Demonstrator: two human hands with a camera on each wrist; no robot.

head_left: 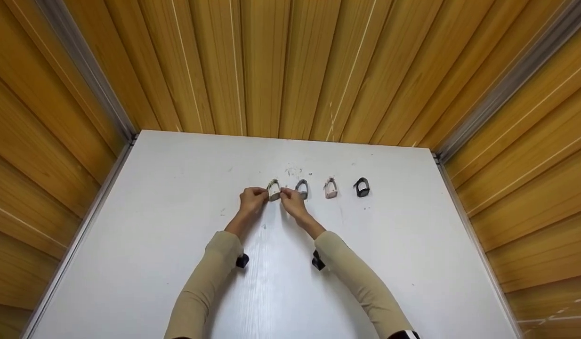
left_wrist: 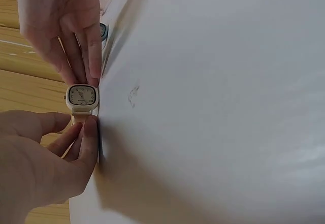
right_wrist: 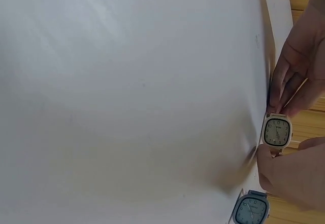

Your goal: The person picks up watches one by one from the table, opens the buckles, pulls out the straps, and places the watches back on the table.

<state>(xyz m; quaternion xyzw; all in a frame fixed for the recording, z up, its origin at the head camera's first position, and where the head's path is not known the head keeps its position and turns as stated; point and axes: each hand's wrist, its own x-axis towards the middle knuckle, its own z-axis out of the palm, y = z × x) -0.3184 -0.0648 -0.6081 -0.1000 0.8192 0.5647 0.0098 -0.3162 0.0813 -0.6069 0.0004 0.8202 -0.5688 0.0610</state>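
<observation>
A cream wristwatch (head_left: 274, 191) with a squarish dial stands on its side on the white table, its strap curved into a loop. My left hand (head_left: 253, 199) pinches the strap on one side of the case, as the left wrist view shows with thumb and fingers around the band. At the other side of the case, my right hand (head_left: 294, 203) holds the watch with its fingertips. The dial (right_wrist: 277, 131) faces the right wrist camera. Just right of the hands stands a grey-blue wristwatch (head_left: 303, 189), partly behind the right hand in the head view.
A pink wristwatch (head_left: 331, 189) and a black wristwatch (head_left: 362, 188) continue the row to the right. The white table (head_left: 394, 245) carries faint smudges. Wood-patterned panels (head_left: 267, 70) rise behind the table and on both sides.
</observation>
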